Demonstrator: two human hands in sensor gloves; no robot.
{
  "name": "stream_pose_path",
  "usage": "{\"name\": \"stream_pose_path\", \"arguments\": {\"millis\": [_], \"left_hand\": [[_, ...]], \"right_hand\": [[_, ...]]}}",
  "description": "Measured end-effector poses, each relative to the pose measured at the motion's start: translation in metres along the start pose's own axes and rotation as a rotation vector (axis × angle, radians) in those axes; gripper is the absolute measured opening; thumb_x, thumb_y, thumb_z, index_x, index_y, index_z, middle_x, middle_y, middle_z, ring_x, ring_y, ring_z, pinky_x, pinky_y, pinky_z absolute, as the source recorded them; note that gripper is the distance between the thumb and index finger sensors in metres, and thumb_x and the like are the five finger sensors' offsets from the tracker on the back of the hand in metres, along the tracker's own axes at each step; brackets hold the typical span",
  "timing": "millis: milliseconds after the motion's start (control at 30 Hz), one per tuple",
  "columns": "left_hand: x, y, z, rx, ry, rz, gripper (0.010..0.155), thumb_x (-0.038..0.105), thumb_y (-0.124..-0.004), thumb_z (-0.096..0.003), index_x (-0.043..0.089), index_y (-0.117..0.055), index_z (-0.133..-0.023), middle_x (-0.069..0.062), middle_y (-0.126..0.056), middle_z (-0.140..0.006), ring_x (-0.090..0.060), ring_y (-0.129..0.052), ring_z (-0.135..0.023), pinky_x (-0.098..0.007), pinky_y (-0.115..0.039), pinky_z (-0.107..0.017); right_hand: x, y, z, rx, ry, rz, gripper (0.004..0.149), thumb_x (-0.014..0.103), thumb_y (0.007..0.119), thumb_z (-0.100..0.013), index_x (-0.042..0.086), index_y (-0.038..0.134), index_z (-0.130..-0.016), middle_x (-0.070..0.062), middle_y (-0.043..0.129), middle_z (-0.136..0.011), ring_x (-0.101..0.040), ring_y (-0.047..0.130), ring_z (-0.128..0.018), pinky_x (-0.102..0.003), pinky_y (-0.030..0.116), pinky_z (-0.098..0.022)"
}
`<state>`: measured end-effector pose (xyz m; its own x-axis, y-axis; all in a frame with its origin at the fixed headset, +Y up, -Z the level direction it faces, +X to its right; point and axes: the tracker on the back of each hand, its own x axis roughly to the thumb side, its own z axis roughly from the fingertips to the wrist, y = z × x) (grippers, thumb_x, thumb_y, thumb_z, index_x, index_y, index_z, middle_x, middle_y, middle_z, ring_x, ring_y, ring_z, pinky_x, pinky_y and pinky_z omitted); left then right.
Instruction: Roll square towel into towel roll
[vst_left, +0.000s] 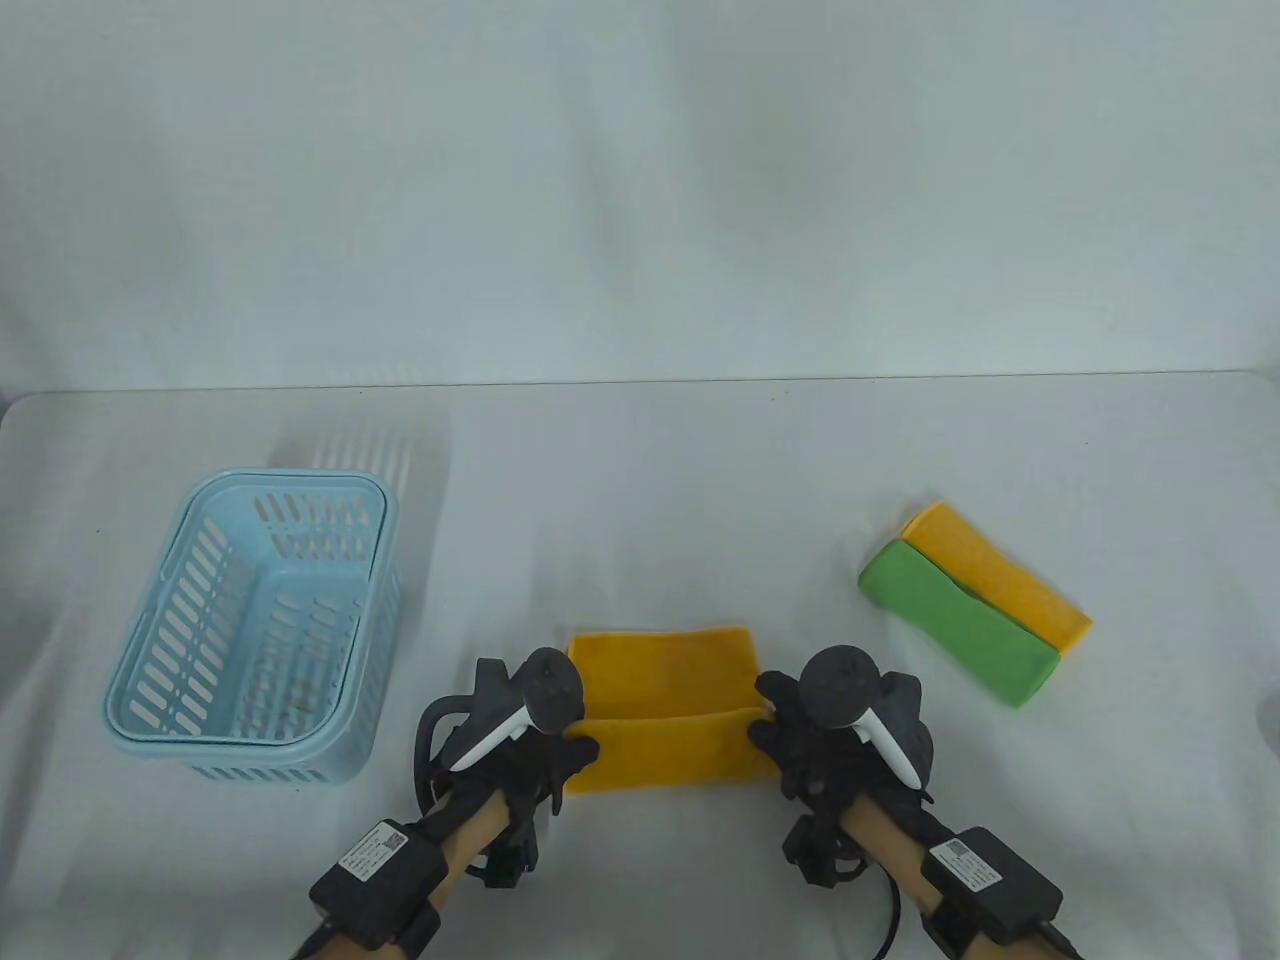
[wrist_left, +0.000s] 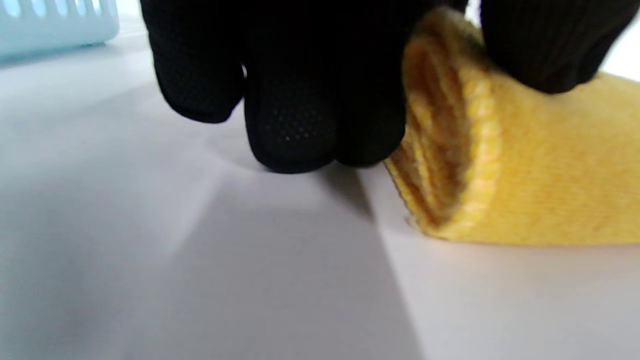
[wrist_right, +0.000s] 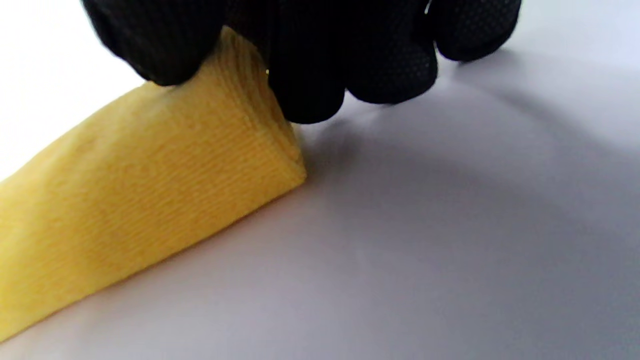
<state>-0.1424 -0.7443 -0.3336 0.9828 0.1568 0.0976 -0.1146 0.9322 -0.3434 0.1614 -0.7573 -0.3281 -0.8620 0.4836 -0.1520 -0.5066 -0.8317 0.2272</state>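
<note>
Blue basket (vst_left: 150, 640) – nothing visible inside; L hand (vst_left: 535, 745), R hand (vst_left: 800, 740) pinch yellow towel (vst_left: 665, 720) ends.

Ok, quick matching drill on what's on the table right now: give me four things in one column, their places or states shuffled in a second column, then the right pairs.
Things:
1. yellow towel
2. blue basket
3. green towel roll
4. left hand

Places or states:
A. lies far right, touching a yellow towel roll
B. pinches the left end of the part-rolled cloth
C. stands at the table's left side
D. between both hands, near edge rolled, far part flat

Pairs: 1-D, 2-C, 3-A, 4-B. The right hand holds the other end.
</note>
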Motion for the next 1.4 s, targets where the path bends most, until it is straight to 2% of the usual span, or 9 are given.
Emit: {"name": "stream_pose_path", "arguments": {"millis": [200, 400, 633, 700, 800, 1067, 1200, 1300, 1400], "left_hand": [[-0.003, 0.004, 0.002, 0.045, 0.009, -0.011, 0.071, 0.057, -0.075, -0.0349, 0.029, -0.067, -0.099, 0.004, -0.087, -0.092, -0.023, -0.096, -0.077, -0.050, -0.075, -0.065], [0.002, 0.013, 0.009, 0.111, -0.018, -0.054, 0.074, 0.059, -0.077, -0.0331, 0.030, -0.066, -0.100, 0.003, -0.083, -0.097, -0.024, -0.094, -0.082, -0.051, -0.074, -0.066], [0.025, 0.022, 0.029, 0.191, -0.181, -0.147, 0.074, 0.058, -0.078, -0.0325, 0.035, -0.062, -0.101, 0.004, -0.073, -0.103, -0.024, -0.087, -0.088, -0.051, -0.071, -0.069], [0.035, 0.016, 0.031, 0.157, -0.276, -0.217, 0.072, 0.056, -0.078, -0.0330, 0.038, -0.061, -0.101, 0.005, -0.068, -0.104, -0.022, -0.082, -0.091, -0.050, -0.068, -0.071], [0.043, 0.002, 0.030, 0.103, -0.280, -0.301, 0.072, 0.055, -0.079, -0.0326, 0.037, -0.062, -0.100, 0.005, -0.068, -0.105, -0.023, -0.081, -0.092, -0.051, -0.068, -0.071], [0.046, -0.020, 0.018, 0.085, -0.235, -0.414, 0.082, 0.057, -0.078, -0.0323, 0.033, -0.048, -0.104, 0.004, -0.056, -0.109, -0.025, -0.071, -0.098, -0.050, -0.064, -0.074], [0.044, -0.024, 0.014, 0.082, -0.222, -0.425, 0.082, 0.054, -0.079, -0.0340, 0.033, -0.043, -0.105, 0.005, -0.051, -0.109, -0.024, -0.068, -0.099, -0.049, -0.063, -0.075], [0.043, -0.025, 0.013, 0.082, -0.212, -0.428, 0.077, 0.049, -0.076, -0.0377, 0.034, -0.041, -0.105, 0.006, -0.049, -0.109, -0.023, -0.067, -0.100, -0.048, -0.063, -0.076], [0.042, -0.023, 0.012, 0.081, -0.209, -0.407, 0.072, 0.047, -0.072, -0.0398, 0.035, -0.042, -0.105, 0.006, -0.051, -0.109, -0.023, -0.068, -0.100, -0.048, -0.063, -0.076]], "right_hand": [[-0.003, -0.005, -0.001, 0.002, 0.004, -0.035, 0.066, 0.051, 0.078, -0.032, 0.033, 0.061, -0.093, 0.004, 0.086, -0.082, -0.027, 0.084, -0.072, -0.053, 0.067, -0.061], [0.003, -0.011, 0.005, -0.015, -0.041, -0.034, 0.068, 0.051, 0.079, -0.032, 0.034, 0.059, -0.094, 0.003, 0.080, -0.089, -0.028, 0.080, -0.081, -0.055, 0.064, -0.063], [0.025, -0.007, 0.023, 0.057, -0.272, 0.038, 0.068, 0.047, 0.079, -0.034, 0.036, 0.052, -0.096, 0.005, 0.061, -0.103, -0.031, 0.058, -0.099, -0.059, 0.050, -0.071], [0.031, -0.002, 0.027, 0.045, -0.284, 0.117, 0.063, 0.044, 0.079, -0.034, 0.036, 0.059, -0.093, 0.005, 0.063, -0.101, -0.030, 0.058, -0.098, -0.059, 0.050, -0.071], [0.034, 0.005, 0.027, 0.034, -0.289, 0.238, 0.059, 0.043, 0.080, -0.035, 0.036, 0.064, -0.091, 0.006, 0.064, -0.100, -0.030, 0.059, -0.098, -0.059, 0.049, -0.072], [0.026, 0.022, 0.016, 0.087, -0.244, 0.352, 0.073, 0.050, 0.081, -0.032, 0.040, 0.049, -0.096, 0.013, 0.050, -0.107, -0.030, 0.051, -0.103, -0.060, 0.045, -0.073], [0.025, 0.027, 0.012, 0.087, -0.226, 0.385, 0.076, 0.048, 0.083, -0.032, 0.043, 0.043, -0.097, 0.015, 0.045, -0.108, -0.029, 0.049, -0.103, -0.059, 0.045, -0.074], [0.024, 0.028, 0.010, 0.059, -0.212, 0.391, 0.072, 0.042, 0.082, -0.035, 0.045, 0.044, -0.096, 0.017, 0.045, -0.107, -0.029, 0.051, -0.103, -0.059, 0.047, -0.073], [0.024, 0.026, 0.010, 0.030, -0.216, 0.357, 0.061, 0.040, 0.073, -0.039, 0.045, 0.050, -0.094, 0.016, 0.052, -0.106, -0.029, 0.057, -0.100, -0.058, 0.050, -0.072]]}}
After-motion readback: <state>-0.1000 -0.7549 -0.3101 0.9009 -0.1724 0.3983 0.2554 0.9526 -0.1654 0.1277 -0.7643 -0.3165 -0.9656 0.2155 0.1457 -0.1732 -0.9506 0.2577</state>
